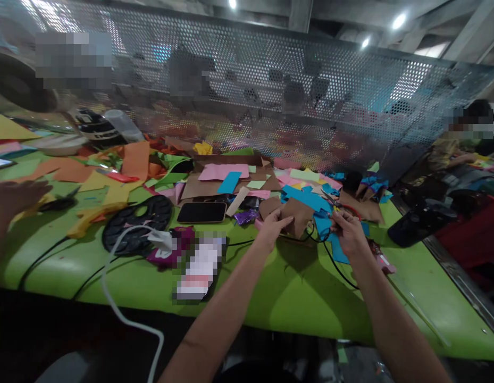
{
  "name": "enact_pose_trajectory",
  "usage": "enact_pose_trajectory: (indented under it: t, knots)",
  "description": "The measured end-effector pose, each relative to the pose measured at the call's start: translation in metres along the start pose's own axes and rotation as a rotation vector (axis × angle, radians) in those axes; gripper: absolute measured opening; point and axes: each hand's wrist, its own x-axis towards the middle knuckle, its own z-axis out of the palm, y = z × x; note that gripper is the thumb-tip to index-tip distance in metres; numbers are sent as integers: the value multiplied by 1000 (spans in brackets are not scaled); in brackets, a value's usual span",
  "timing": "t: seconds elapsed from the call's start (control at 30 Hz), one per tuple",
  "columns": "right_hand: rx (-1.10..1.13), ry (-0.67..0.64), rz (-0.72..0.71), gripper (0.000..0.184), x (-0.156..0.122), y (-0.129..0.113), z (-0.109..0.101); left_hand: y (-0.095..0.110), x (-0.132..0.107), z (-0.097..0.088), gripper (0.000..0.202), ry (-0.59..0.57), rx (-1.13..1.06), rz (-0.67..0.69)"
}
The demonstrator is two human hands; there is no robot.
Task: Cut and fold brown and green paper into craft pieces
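Observation:
My left hand (271,230) pinches a brown paper piece (298,217) between thumb and fingers, above the green tabletop. To its right, my right hand (349,232) is closed round a small pair of scissors (335,206) with yellow on the handle. Their dark tips point up and left, apart from the brown piece; my fingers hide much of the handle. Blue paper (304,198) lies behind and beneath both hands. A thin black cable (336,266) runs below the right hand.
A phone (202,213), another phone with a lit screen (202,266), a black palette-like tray (137,223) and a yellow glue gun (93,215) lie leftward. Another person's hand (21,199) rests far left. A perforated metal panel (247,80) stands behind; a dark tumbler (420,223) sits right.

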Motion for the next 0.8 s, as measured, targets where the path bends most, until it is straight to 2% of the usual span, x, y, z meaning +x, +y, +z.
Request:
enact_pose_trajectory:
  t: [0.23, 0.37, 0.47, 0.57, 0.67, 0.8]
  knots:
    - [43, -7, -57, 47, -5, -3, 3, 0, 0, -1, 45, 21, 23, 3]
    - [-76, -24, -91, 41, -6, -4, 4, 1, 0, -2, 43, 24, 19, -21]
    - [-211, -94, -157, 27, -7, -4, 5, -3, 4, -3, 44, 0, 3, -39]
    - [-336, -175, -281, 36, -9, -2, 7, -9, 7, -4, 42, -15, -4, -72]
    - [-440, -257, -386, 36, -12, -1, 10, -12, 7, -3, 36, -41, 26, -91]
    - [-514, -320, -421, 37, -15, 0, 15, -7, 2, 0, 34, -58, 30, -122]
